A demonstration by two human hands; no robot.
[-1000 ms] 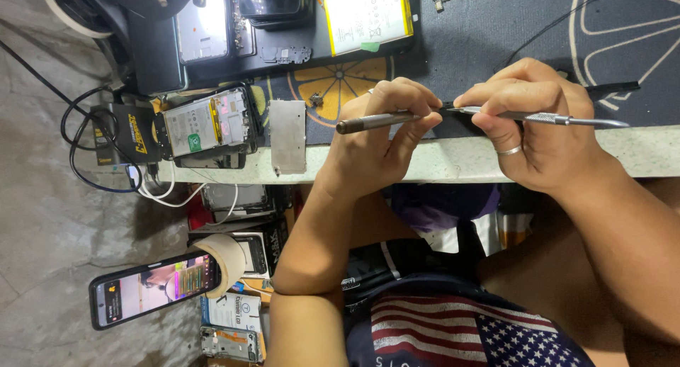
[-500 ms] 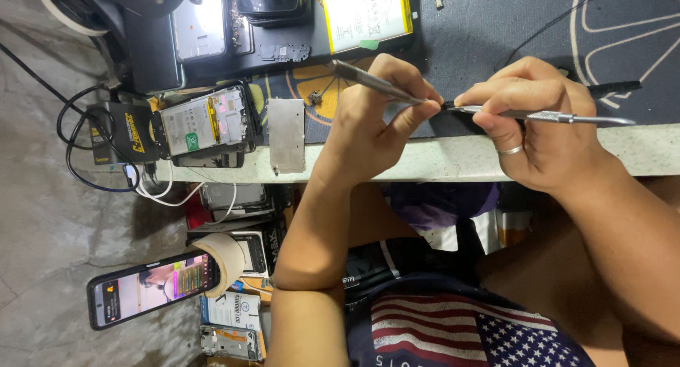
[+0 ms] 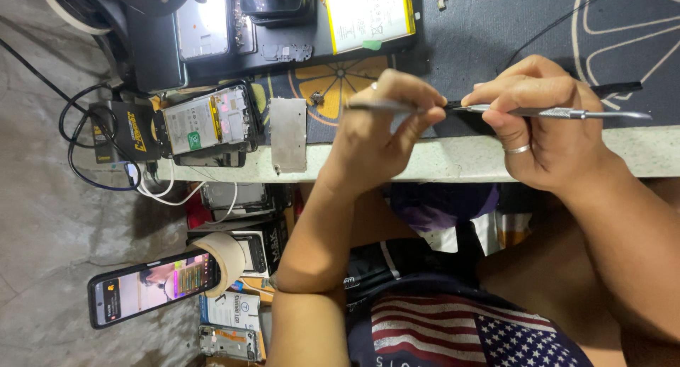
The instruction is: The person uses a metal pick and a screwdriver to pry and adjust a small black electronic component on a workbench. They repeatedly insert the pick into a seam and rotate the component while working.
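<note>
Nearest you, your lap: a dark shirt (image 3: pixel 460 331) with a striped flag print, both forearms running up from it to the bench (image 3: pixel 453 158).

By your left elbow, below the bench edge, a lit phone (image 3: pixel 152 289) leans against a tan tape roll (image 3: pixel 223 257), boxes (image 3: pixel 234 314) stacked beside it.

At the pale bench edge, your left hand (image 3: pixel 386 130) is clenched around a thin metal tool (image 3: pixel 379 106), thumb and fingers pinching its shaft, tip pointing left over the dark mat (image 3: pixel 496 41). Your right hand (image 3: pixel 545 122), ring on one finger, grips tweezers (image 3: pixel 567 113) pen-style; the long end sticks out right past the knuckles, the tips point left toward the left-hand fingers. The two tools meet or nearly meet between the hands; whether anything small sits between the tips, you cannot tell, it is too small to make out.

Left of your left hand, a flat metal plate (image 3: pixel 289 134) lies half over the bench edge. Just left of that, an opened phone (image 3: pixel 207 120) with its board showing, resting against a black-and-yellow box (image 3: pixel 127 130), with black and white cables (image 3: pixel 106 176) looped around.

Farther back on the mat, an orange wheel graphic (image 3: pixel 340 80), then a yellow-edged battery (image 3: pixel 368 16), a phone frame (image 3: pixel 205 23) and more dark phone parts (image 3: pixel 273 2) at the far edge. A black wire (image 3: pixel 545 30) curls over the mat's white line pattern to the right.
</note>
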